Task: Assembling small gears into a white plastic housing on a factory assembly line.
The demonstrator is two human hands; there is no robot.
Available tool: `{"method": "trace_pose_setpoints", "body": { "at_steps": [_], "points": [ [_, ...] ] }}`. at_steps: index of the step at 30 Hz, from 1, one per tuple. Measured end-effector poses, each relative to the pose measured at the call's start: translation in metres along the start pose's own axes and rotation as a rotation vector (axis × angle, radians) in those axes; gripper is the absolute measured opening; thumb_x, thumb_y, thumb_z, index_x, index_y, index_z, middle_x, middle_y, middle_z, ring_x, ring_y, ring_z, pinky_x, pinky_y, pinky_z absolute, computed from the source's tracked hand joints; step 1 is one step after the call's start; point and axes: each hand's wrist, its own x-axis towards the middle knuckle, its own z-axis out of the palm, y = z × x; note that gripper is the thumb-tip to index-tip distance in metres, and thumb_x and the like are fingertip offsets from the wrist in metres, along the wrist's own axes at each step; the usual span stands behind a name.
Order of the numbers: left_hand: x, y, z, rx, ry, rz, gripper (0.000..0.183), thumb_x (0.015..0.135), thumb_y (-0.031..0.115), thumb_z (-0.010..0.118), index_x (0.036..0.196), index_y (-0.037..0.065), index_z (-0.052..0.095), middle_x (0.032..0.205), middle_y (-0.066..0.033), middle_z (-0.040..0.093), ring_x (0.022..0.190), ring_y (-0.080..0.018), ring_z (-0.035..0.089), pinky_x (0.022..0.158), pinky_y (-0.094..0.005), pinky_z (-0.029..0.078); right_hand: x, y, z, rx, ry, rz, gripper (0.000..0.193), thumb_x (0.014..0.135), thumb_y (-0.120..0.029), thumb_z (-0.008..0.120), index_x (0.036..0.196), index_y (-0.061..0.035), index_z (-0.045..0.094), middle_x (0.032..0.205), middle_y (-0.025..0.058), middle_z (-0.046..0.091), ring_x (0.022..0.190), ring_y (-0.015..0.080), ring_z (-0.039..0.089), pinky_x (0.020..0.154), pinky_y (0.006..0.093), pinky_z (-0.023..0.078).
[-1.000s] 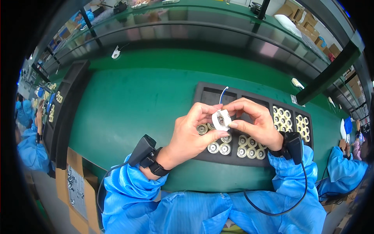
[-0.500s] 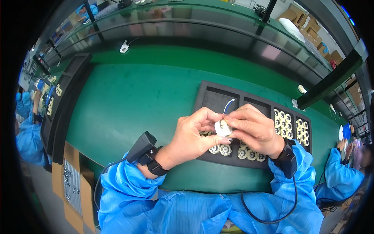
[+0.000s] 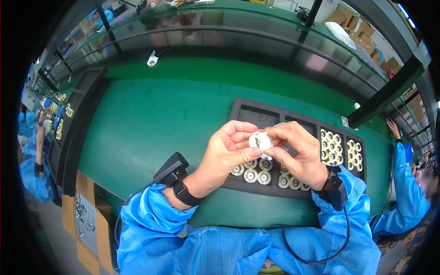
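White toothed part [image 3: 261, 142] was up over blk tray [image 3: 256, 114]: L hand [image 3: 223, 149], half-curled, pinched its L side; R hand [image 3: 300, 153] gripped R side w/ thumb & fingertips, nearly closed. Cream gears [image 3: 250, 175] lay in tray's near pockets.

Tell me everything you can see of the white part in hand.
The white part looks like plastic: rounded, with pale gear teeth on its right side. It is held up over the tray, pinched between the left hand and right hand, which hide some of it; finer detail is too small to tell.
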Motion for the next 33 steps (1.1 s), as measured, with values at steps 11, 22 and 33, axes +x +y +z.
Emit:
{"method": "trace_pose_setpoints", "body": {
  "at_steps": [11,22,33],
  "points": [
    [-0.01,-0.008,0.007,0.32,-0.101,0.228,0.06,0.094,0.015,0.063,0.144,-0.002,0.034,0.135,-0.0149,0.049,0.119,-0.0197,0.053,0.1,-0.0335,0.045,-0.004,-0.005,-0.001,0.114,0.07,0.019,0.037,0.078,0.001,0.074,0.113,0.0026,0.065,0.105,0.0137,0.063,0.09,0.0207,0.065,0.077,0.0299,0.055],
    [-0.014,0.006,0.006,0.042,-0.234,-0.09,0.056,0.104,0.034,0.04,0.145,-0.004,0.031,0.135,-0.0124,0.05,0.124,-0.018,0.049,0.105,-0.0311,0.039,0.001,-0.007,-0.008,-0.093,-0.052,-0.244,0.042,0.073,-0.002,0.076,0.113,0.001,0.065,0.106,0.016,0.063,0.088,0.028,0.064,0.074,0.0346,0.052],
    [0.001,0.026,-0.003,-0.104,-0.104,-0.01,0.052,0.099,0.026,0.05,0.141,-0.001,0.036,0.137,-0.0193,0.048,0.125,-0.0261,0.05,0.105,-0.0396,0.04,0.001,0.004,-0.017,0.277,-0.05,0.244,0.068,0.085,-0.019,0.073,0.14,0.0035,0.04,0.135,0.0214,0.05,0.114,0.0275,0.058,0.091,0.0384,0.051]
  ]
}}
